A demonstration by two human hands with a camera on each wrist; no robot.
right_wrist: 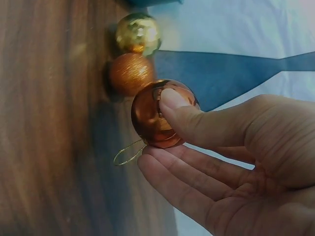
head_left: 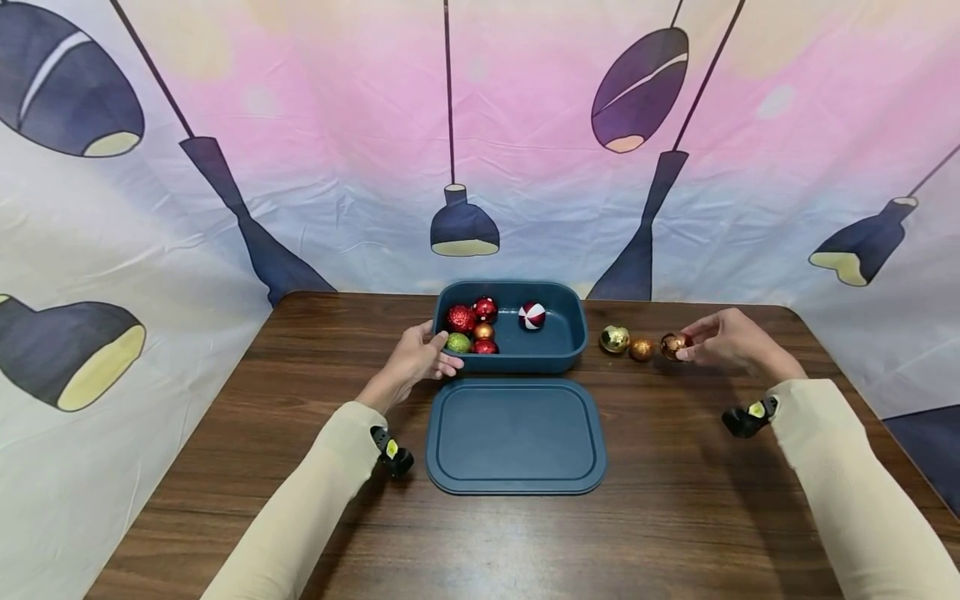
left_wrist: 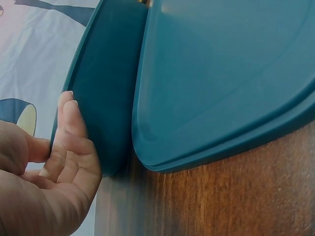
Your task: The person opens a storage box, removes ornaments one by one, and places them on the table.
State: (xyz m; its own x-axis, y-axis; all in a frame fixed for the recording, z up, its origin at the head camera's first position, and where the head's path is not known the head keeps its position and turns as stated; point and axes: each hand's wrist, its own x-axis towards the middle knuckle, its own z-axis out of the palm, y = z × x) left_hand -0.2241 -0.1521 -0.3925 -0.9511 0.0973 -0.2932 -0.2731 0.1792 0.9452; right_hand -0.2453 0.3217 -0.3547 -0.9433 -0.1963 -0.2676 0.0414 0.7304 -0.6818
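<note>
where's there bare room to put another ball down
On the table, between the lid and right sleeve; in the container, in front of the striped ball. Crowded: the container's left end, with five balls, and around the loose balls by the right hand.

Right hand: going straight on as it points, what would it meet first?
The right hand would probably meet the orange ball, just past the copper ball it holds; depth is unclear.

Arms [head_left: 300, 504]: both extended forward | left grip [head_left: 414, 359]: thumb [left_wrist: 37, 149] apart from fingers [left_wrist: 74, 120] | right grip [head_left: 729, 340]: pinching (thumb opposed)
</note>
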